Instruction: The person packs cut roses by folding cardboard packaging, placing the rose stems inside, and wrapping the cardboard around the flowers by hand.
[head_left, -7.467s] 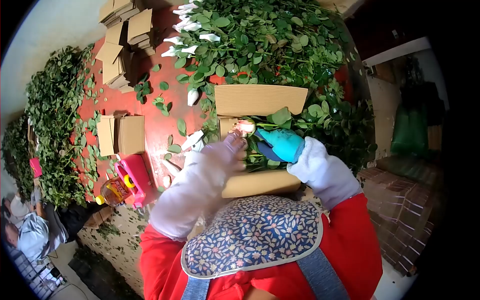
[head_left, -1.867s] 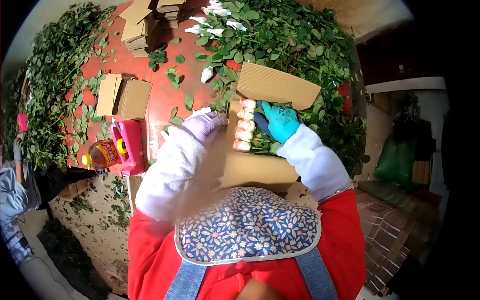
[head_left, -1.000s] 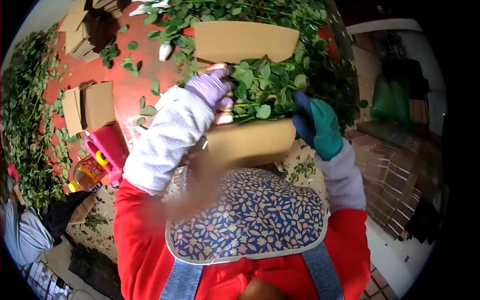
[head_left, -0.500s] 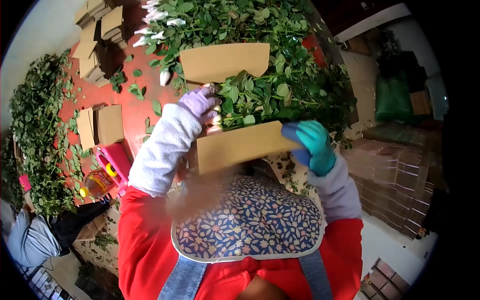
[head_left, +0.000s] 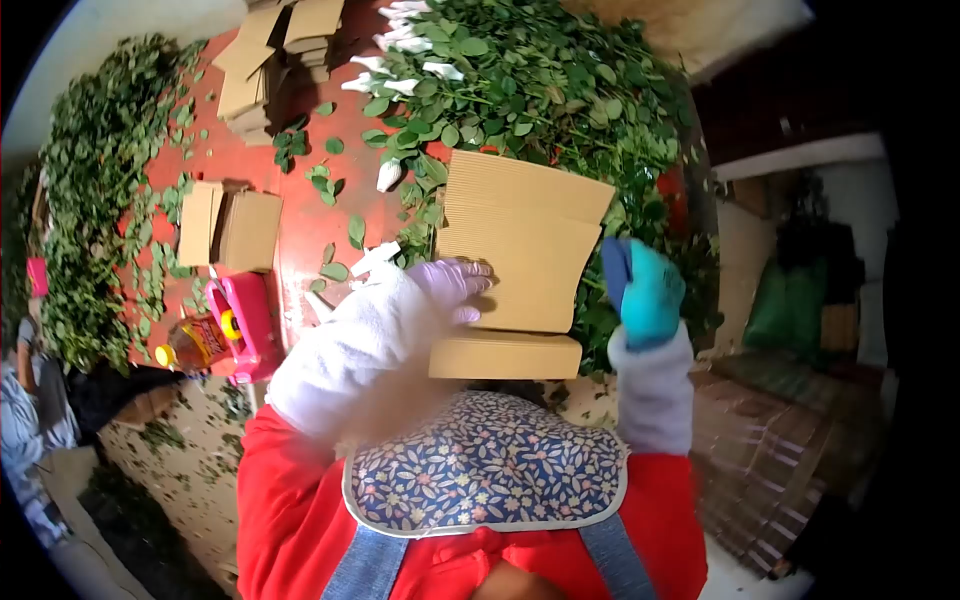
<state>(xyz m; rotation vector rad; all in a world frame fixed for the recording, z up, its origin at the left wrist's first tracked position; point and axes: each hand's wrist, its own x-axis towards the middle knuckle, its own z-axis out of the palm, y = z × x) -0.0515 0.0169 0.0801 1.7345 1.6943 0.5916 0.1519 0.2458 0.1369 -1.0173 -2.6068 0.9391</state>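
Note:
A tan corrugated cardboard wrap [head_left: 520, 245] lies over leafy stems in front of me, its lower strip [head_left: 505, 357] bent along a crease on my side. At its left edge, my left hand [head_left: 455, 287], in a thin purple glove, rests with fingers spread on the board. My right hand [head_left: 648, 295], in a teal glove with a navy palm, is raised just right of the cardboard, apart from it. Its thumb side stands away from the fingers, and nothing shows in it. The flower heads under the wrap are hidden.
More leafy stems [head_left: 560, 90] with white-netted buds [head_left: 400, 40] are piled behind. Cardboard stacks [head_left: 250, 85] and folded cardboard [head_left: 250, 230] lie left on the red table [head_left: 310, 215]. A pink tape dispenser [head_left: 250, 325] and a bottle [head_left: 195, 342] stand nearer. Another person [head_left: 40, 400] is far left.
The near cardboard panel has folded over the stems and flower heads. My left hand has moved from the buds onto the board; my right hand has let go of it. The view has shifted.

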